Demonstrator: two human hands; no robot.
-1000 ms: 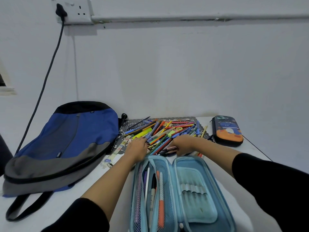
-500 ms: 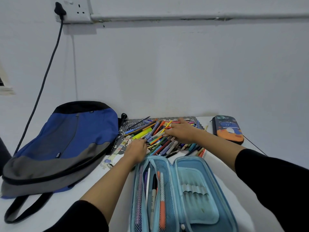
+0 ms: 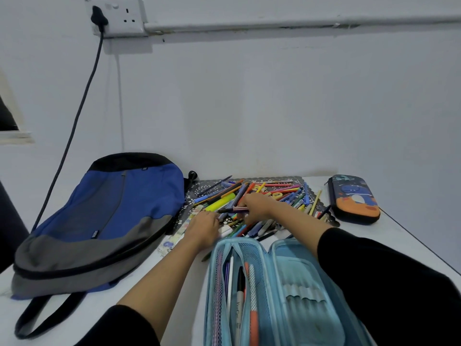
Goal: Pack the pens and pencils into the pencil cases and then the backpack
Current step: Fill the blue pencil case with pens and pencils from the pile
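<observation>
Tabletop [image 3: 389, 233]: purple pen [image 3: 240, 209] crosswise, tip leftward

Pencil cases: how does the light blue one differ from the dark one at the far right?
The blue case lies opened flat; the dark case is closed. The blue case shows pens in its mesh pocket; the dark case's contents are hidden. The blue case is plain and nearest the camera; the dark case bears an orange and blue print, beside the pile. Both rest on the table.
</observation>
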